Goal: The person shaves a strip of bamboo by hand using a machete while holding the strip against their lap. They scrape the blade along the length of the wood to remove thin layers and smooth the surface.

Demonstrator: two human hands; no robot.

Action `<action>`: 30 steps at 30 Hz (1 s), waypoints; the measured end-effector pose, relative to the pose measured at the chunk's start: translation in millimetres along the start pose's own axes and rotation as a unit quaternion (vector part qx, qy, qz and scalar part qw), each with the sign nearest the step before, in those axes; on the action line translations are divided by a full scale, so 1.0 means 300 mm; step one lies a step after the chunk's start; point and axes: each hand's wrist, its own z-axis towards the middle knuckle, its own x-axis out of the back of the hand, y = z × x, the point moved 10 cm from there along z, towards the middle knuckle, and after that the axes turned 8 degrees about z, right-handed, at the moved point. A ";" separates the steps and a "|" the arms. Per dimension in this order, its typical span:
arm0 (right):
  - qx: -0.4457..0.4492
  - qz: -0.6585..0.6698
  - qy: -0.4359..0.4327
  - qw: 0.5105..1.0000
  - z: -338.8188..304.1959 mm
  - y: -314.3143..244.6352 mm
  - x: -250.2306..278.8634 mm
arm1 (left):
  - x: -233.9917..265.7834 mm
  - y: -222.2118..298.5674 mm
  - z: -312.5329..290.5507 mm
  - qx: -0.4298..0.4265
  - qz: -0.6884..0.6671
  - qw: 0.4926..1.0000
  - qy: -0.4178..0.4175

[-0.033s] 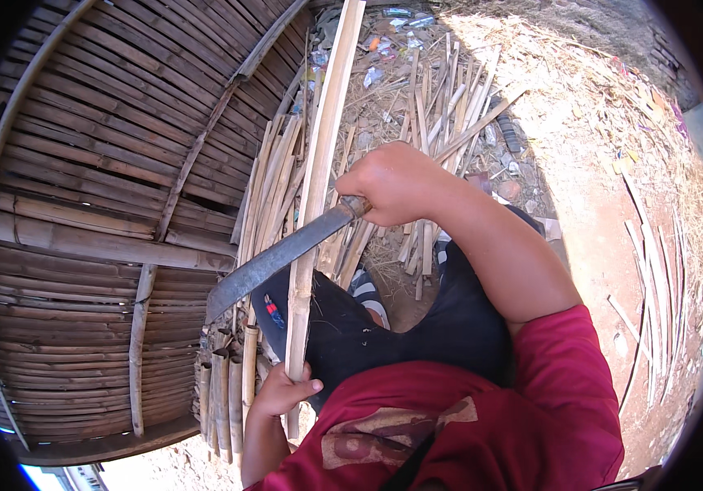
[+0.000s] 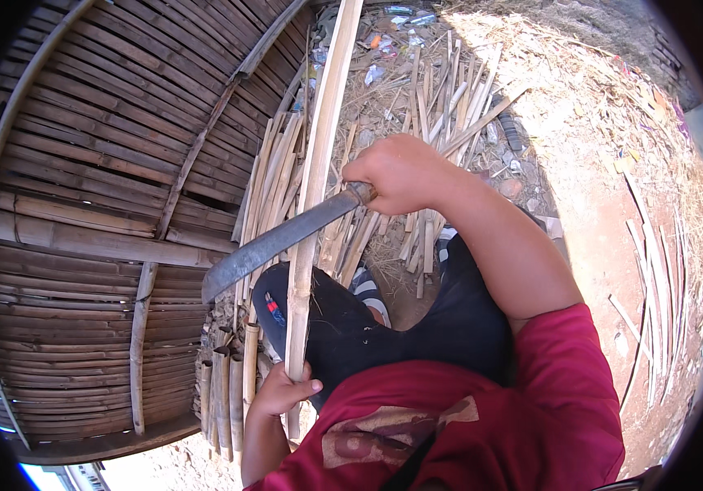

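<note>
A long split bamboo strip [image 2: 318, 155] runs up and away from me over my left thigh. Near its lower end my left hand [image 2: 284, 389] is closed round it, thumb to the right. My right hand [image 2: 399, 174] is wrapped round the handle of a machete [image 2: 274, 245]. The handle itself is mostly hidden in the fist. Its broad grey blade lies across the strip, tip pointing down and left beyond it. Whether the edge bites into the bamboo I cannot tell.
A slatted bamboo wall [image 2: 98, 139] rises close on the left. Cut bamboo poles [image 2: 220, 393] stand beside my left thigh. Split strips [image 2: 449, 106] lie piled ahead, with litter behind them. More thin strips [image 2: 654, 286] lie on the sunlit ground at right.
The machete and my right hand have shifted slightly up, away from me along the strip. My left hand keeps its place on the bamboo.
</note>
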 end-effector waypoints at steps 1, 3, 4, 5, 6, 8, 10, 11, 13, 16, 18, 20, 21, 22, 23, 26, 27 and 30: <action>-0.027 0.011 0.017 0.999 -0.001 0.068 0.018 | 0.010 -0.010 -0.003 -0.013 0.008 1.000 -0.002; -0.108 0.018 0.058 0.992 -0.024 0.176 0.087 | -0.001 -0.002 -0.005 -0.002 -0.042 0.999 -0.001; -0.098 0.008 0.065 0.993 -0.029 0.175 0.092 | -0.005 0.001 -0.005 0.003 -0.068 0.998 0.000; -0.089 -0.001 0.073 0.993 -0.036 0.176 0.088 | -0.011 -0.007 0.003 -0.001 -0.081 0.997 -0.013; -0.080 -0.011 0.080 0.994 -0.044 0.172 0.091 | -0.014 -0.023 0.012 -0.005 -0.093 0.995 -0.026; -0.034 -0.011 0.034 0.999 -0.022 0.090 0.022 | -0.017 -0.032 0.015 -0.011 -0.101 0.994 -0.030; 0.024 -0.004 0.002 1.000 -0.003 -0.018 -0.031 | -0.011 -0.012 0.019 -0.020 -0.089 0.996 -0.018; 0.044 -0.004 -0.022 0.999 0.005 -0.058 -0.056 | -0.010 -0.011 0.012 -0.022 -0.086 0.996 -0.025; 0.007 0.014 -0.023 1.000 0.022 -0.017 -0.041 | -0.005 -0.010 -0.010 -0.025 -0.081 0.996 -0.039; -0.108 0.074 0.040 0.991 -0.002 0.186 0.063 | 0.003 -0.022 -0.034 0.009 -0.112 0.992 -0.056; -0.186 0.086 0.125 0.971 -0.033 0.296 0.141 | 0.011 -0.051 -0.052 0.021 -0.122 0.991 -0.045; -0.153 0.077 0.098 0.980 -0.026 0.262 0.107 | 0.000 -0.082 -0.057 0.035 -0.123 0.991 -0.050; -0.137 0.072 0.085 0.984 -0.027 0.237 0.089 | 0.000 -0.083 -0.053 0.041 -0.120 0.991 -0.050; -0.093 0.051 0.061 0.992 -0.020 0.179 0.058 | -0.005 -0.082 -0.048 0.036 -0.108 0.992 -0.052; -0.049 0.032 0.038 0.998 -0.010 0.110 0.018 | -0.007 -0.076 -0.041 0.033 -0.095 0.993 -0.054; 0.029 -0.013 -0.018 0.999 -0.004 -0.041 -0.046 | -0.001 -0.055 -0.046 0.036 -0.041 0.998 -0.044; 0.046 -0.025 -0.033 0.998 0.005 -0.073 -0.050 | 0.015 -0.058 -0.059 0.033 -0.003 0.999 -0.034; -0.009 0.025 0.020 0.999 -0.009 0.048 0.063 | 0.082 -0.065 -0.107 0.043 0.081 0.995 0.039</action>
